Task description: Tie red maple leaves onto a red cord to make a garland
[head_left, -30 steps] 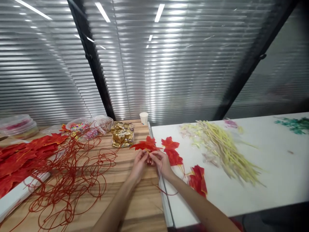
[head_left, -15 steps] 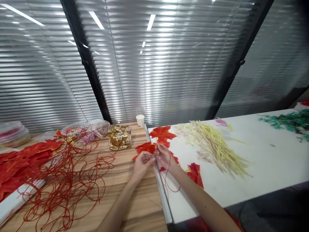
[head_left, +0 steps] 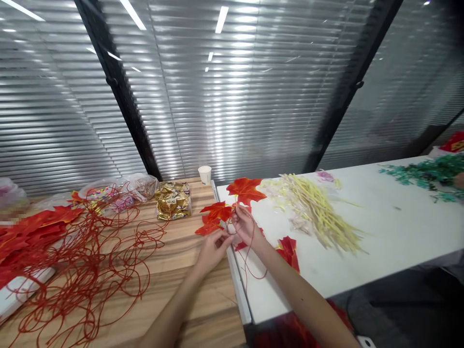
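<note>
My right hand (head_left: 247,225) is closed in a pinch at the stem of an orange-red artificial maple leaf (head_left: 246,190), with thin red cord (head_left: 258,278) in its fingers. Loops of this cord hang below over the white table. Close beside it, my left hand (head_left: 213,249) pinches part of the same cord between thumb and forefinger. More maple leaves (head_left: 217,211) spread out just beyond my fingers, across the seam between the two tables. The exact knot or crossing of the cord is too small to make out. Another red leaf (head_left: 289,252) lies right of my right wrist.
A large tangle of red cord (head_left: 97,251) and a pile of red leaves (head_left: 32,232) cover the left of the wooden table (head_left: 206,309). Gold packets (head_left: 173,200) and a paper cup (head_left: 205,175) stand behind. Yellow stems (head_left: 322,212) and green foliage (head_left: 431,176) lie on the white table (head_left: 384,251).
My left hand has drawn slightly down and away from my right, opening a small cord loop between them. The leaves at my right fingers have lifted a little. The view has shifted slightly.
</note>
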A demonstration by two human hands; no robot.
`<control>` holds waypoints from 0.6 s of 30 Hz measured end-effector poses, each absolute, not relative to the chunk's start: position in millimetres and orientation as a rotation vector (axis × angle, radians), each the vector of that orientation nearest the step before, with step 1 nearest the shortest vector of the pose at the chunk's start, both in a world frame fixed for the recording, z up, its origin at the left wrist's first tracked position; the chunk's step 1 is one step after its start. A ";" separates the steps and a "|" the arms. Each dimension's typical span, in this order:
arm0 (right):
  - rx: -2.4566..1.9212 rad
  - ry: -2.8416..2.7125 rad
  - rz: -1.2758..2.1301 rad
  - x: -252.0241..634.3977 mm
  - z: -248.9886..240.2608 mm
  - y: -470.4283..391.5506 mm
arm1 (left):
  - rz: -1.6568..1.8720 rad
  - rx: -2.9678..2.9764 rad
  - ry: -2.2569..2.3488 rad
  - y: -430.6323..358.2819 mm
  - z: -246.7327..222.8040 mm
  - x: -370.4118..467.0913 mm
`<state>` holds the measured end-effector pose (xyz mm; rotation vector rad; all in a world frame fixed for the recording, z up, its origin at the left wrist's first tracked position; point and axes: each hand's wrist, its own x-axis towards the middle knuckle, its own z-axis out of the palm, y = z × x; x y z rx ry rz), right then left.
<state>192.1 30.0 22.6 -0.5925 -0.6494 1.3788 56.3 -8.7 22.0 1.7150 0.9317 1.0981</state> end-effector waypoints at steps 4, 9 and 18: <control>-0.584 -0.629 1.362 192.4 23.8 29.1 | 1.000 1.722 0.902 -16.0 28.9 58.3; -0.683 -0.726 1.232 191.9 22.0 29.9 | 0.691 1.667 0.749 -27.9 26.2 67.0; -0.896 -0.941 0.845 193.5 13.0 37.9 | 0.528 1.328 0.660 -44.2 14.6 87.0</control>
